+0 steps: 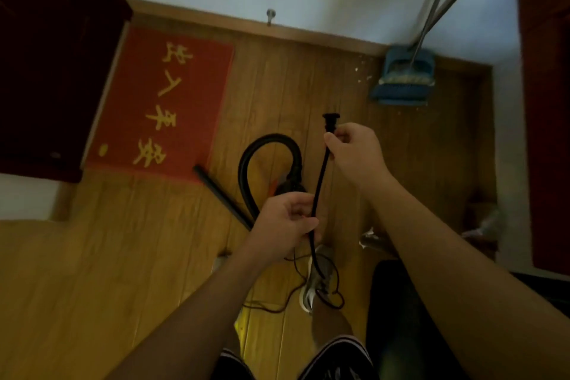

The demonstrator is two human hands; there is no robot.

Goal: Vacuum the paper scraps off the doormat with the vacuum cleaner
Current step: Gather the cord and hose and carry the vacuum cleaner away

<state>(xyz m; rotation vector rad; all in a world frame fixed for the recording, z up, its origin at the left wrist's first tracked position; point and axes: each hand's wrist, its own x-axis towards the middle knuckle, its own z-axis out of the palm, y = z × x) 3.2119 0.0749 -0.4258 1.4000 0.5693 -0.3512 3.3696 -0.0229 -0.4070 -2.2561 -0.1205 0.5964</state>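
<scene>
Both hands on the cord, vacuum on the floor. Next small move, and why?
Likely carry the plug toward a socket, none in view, feeding cord through the left hand. The right hand pinches the cord just below the plug, while the hose and tube lie untouched by the doormat, so power seems to come first.

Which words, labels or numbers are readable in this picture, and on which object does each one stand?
"出入平安": four yellow characters on the red doormat, seen upside down from here.
Small yellow mark at the doormat's near corner: too small to read.
No text visible on the power cord, vacuum hose or dustpan.
</scene>
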